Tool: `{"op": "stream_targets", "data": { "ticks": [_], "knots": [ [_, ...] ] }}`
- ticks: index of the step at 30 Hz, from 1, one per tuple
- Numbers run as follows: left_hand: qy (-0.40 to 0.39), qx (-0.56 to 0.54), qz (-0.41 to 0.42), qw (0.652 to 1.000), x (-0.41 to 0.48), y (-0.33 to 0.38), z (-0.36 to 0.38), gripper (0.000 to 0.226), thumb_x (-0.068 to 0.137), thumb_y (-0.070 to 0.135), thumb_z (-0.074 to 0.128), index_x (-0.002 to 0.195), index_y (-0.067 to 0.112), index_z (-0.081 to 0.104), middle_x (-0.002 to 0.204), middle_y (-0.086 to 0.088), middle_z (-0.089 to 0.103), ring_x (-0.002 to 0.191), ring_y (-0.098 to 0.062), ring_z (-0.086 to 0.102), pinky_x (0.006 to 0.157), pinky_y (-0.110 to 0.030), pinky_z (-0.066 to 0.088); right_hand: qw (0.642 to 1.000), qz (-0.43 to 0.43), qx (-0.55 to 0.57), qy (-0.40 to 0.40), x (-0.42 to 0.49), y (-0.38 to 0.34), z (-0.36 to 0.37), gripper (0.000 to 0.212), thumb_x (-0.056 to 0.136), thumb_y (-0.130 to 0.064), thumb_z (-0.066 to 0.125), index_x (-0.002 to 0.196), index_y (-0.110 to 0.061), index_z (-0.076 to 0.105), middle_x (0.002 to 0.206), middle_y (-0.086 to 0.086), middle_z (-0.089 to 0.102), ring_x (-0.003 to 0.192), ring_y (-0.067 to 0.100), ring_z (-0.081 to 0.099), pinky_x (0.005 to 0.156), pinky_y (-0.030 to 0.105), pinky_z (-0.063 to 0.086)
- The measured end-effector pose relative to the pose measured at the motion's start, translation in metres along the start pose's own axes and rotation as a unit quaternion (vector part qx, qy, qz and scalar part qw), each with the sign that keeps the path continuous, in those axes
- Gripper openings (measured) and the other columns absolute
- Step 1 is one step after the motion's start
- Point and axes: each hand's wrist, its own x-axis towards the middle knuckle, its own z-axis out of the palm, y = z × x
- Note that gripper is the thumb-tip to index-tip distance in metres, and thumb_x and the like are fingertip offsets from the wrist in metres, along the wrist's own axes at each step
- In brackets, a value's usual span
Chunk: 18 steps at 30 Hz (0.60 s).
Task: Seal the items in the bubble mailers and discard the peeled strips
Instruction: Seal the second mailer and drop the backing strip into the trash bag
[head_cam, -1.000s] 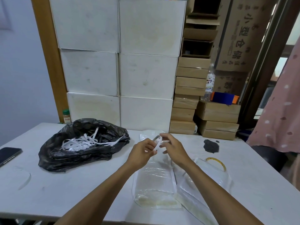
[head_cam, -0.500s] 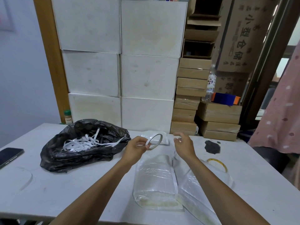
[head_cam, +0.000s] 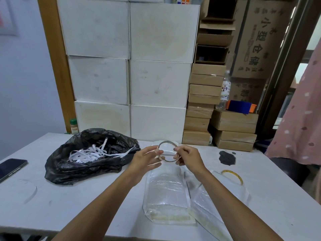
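Both my hands hold a thin grey ring [head_cam: 167,142], like a nearly used-up tape roll, above the table. My left hand [head_cam: 147,158] pinches its left side and my right hand [head_cam: 188,158] grips its right side. Below them lies a stack of clear bubble mailers [head_cam: 165,193], with another mailer [head_cam: 217,197] fanned out to the right. A yellowish ring [head_cam: 232,175] lies on that right mailer. A small white packet [head_cam: 167,152] rests behind the ring. A black rubbish bag [head_cam: 73,164] at the left holds several white peeled strips [head_cam: 90,153].
A dark phone [head_cam: 10,166] lies at the table's left edge. White boxes [head_cam: 128,66] and brown cartons [head_cam: 205,105] are stacked behind the table. A dark stain [head_cam: 226,158] marks the table's far right. A person in pink patterned cloth [head_cam: 302,122] stands at the right.
My right hand let go of the ring briefly, then came back and took hold of its right side. The ring turned from edge-on to facing me.
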Motion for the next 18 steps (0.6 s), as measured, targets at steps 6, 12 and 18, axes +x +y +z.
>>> {"op": "stream_targets", "data": {
  "ticks": [6, 12, 18],
  "knots": [
    [-0.086, -0.048, -0.065, 0.993, -0.007, 0.005, 0.015, 0.029, 0.093, 0.015, 0.060, 0.121, 0.014, 0.062, 0.119, -0.005, 0.071, 0.110, -0.021, 0.067, 0.098, -0.037, 0.051, 0.998, 0.024, -0.048, 0.043, -0.003, 0.010, 0.009, 0.022, 0.096, -0.014, 0.053, 0.088, -0.008, 0.073, 0.066, 0.005, 0.064, 0.044, 0.013, 0.060, 0.047, 0.020, 0.050],
    [-0.116, -0.032, -0.085, 0.989, -0.014, 0.009, 0.029, 0.019, 0.095, 0.016, 0.053, 0.106, 0.017, 0.068, 0.116, -0.007, 0.069, 0.110, -0.021, 0.063, 0.106, -0.039, 0.045, 0.993, 0.024, -0.087, 0.072, -0.008, 0.014, 0.015, 0.024, 0.096, -0.017, 0.055, 0.084, -0.007, 0.074, 0.065, 0.006, 0.067, 0.044, 0.013, 0.057, 0.042, 0.018, 0.044],
    [-0.092, 0.002, -0.071, 0.993, -0.013, 0.012, 0.031, 0.033, 0.090, 0.003, 0.046, 0.115, 0.015, 0.065, 0.123, -0.006, 0.068, 0.111, -0.021, 0.062, 0.104, -0.040, 0.047, 0.985, 0.025, -0.127, 0.110, -0.010, 0.009, 0.012, 0.025, 0.094, -0.013, 0.050, 0.084, -0.009, 0.072, 0.070, 0.004, 0.068, 0.057, 0.014, 0.063, 0.047, 0.021, 0.048]
  ]
}}
